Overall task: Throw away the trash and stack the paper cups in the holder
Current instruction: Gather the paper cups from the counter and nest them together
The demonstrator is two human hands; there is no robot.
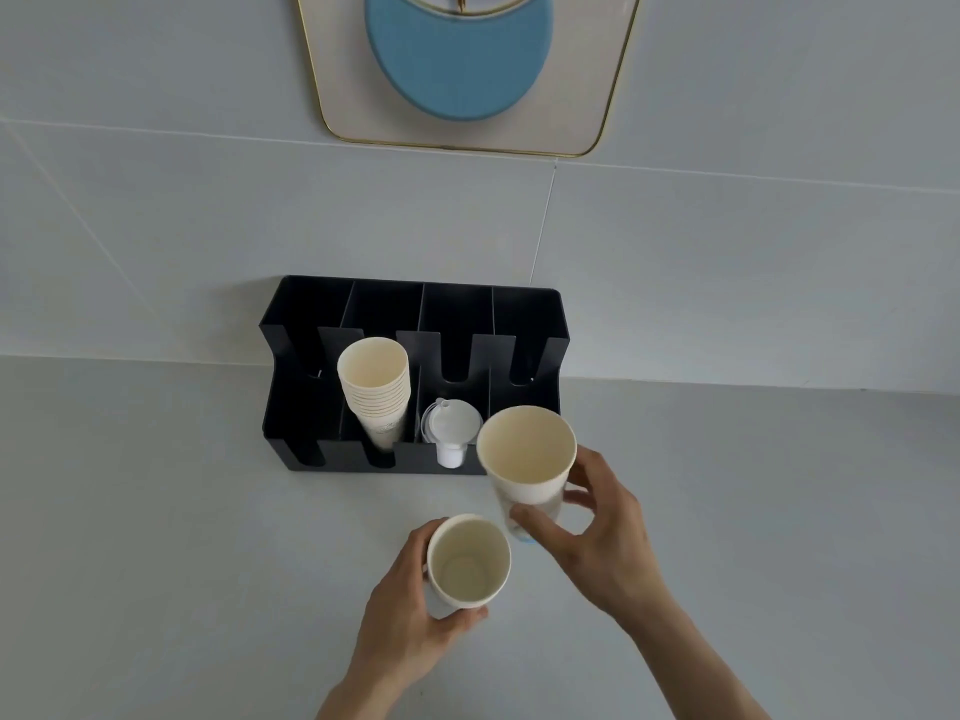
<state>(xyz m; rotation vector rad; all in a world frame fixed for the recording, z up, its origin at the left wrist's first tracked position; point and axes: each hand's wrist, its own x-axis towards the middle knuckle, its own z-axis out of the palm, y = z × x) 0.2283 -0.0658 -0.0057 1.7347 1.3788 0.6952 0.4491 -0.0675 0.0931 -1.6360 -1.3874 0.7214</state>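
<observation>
Nearest to me, low in the middle of the frame, my left hand [415,610] is wrapped around a paper cup [467,561]. The fingers curl behind it and the thumb presses the near side. The cup is upright, mouth up, and I can see down to its bare bottom.

Just to the right and slightly farther up, my right hand [597,532] grips a second cup [527,454] by its lower wall, thumb on the near side and fingers round the far side. This cup is tilted a little, with its open mouth leaning toward the upper left. It sits higher in the frame than the first cup. The two cups are close together but apart.

Both hands are over a pale grey counter [156,563].

Beyond them, at the centre of the frame, a black holder [291,407] with several slotted compartments stands against the wall. In its second front compartment from the left a stack of cups [374,387] leans back, mouths up. The next compartment to the right holds white plastic lids [451,431]. The rim of the second cup overlaps the holder's right front corner in my view.

At the top of the frame, a framed panel with a blue shape [457,65] hangs on the tiled wall [727,226].
</observation>
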